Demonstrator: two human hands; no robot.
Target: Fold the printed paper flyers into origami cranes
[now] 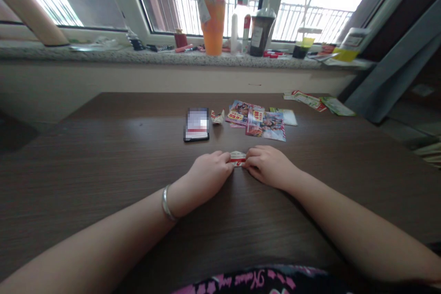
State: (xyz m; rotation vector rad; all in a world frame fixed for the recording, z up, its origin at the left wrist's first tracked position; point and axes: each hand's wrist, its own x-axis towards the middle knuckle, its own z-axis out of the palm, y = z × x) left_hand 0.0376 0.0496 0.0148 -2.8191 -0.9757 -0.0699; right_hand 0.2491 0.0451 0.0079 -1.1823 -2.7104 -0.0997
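Note:
A small folded piece of paper point(237, 158), white with a red band, lies at the middle of the table between my two hands. My left hand point(212, 172) has its fingers closed on the paper's left end; a silver bangle circles that wrist. On the right end, the fingers of my right hand point(268, 165) pinch the paper too. Just beyond stands a small folded paper shape point(217, 117), white and red. To its left is a phone or tablet point(196, 125) with a blurred, lit screen.
Colourful printed flyers point(265, 125) overlap beyond my right hand. More paper strips point(306, 100) lie at the table's far right. On the stone windowsill point(155, 56) stand an orange drink cup point(212, 23), a dark drink cup point(261, 32) and several bottles. A grey curtain point(389, 64) hangs at right.

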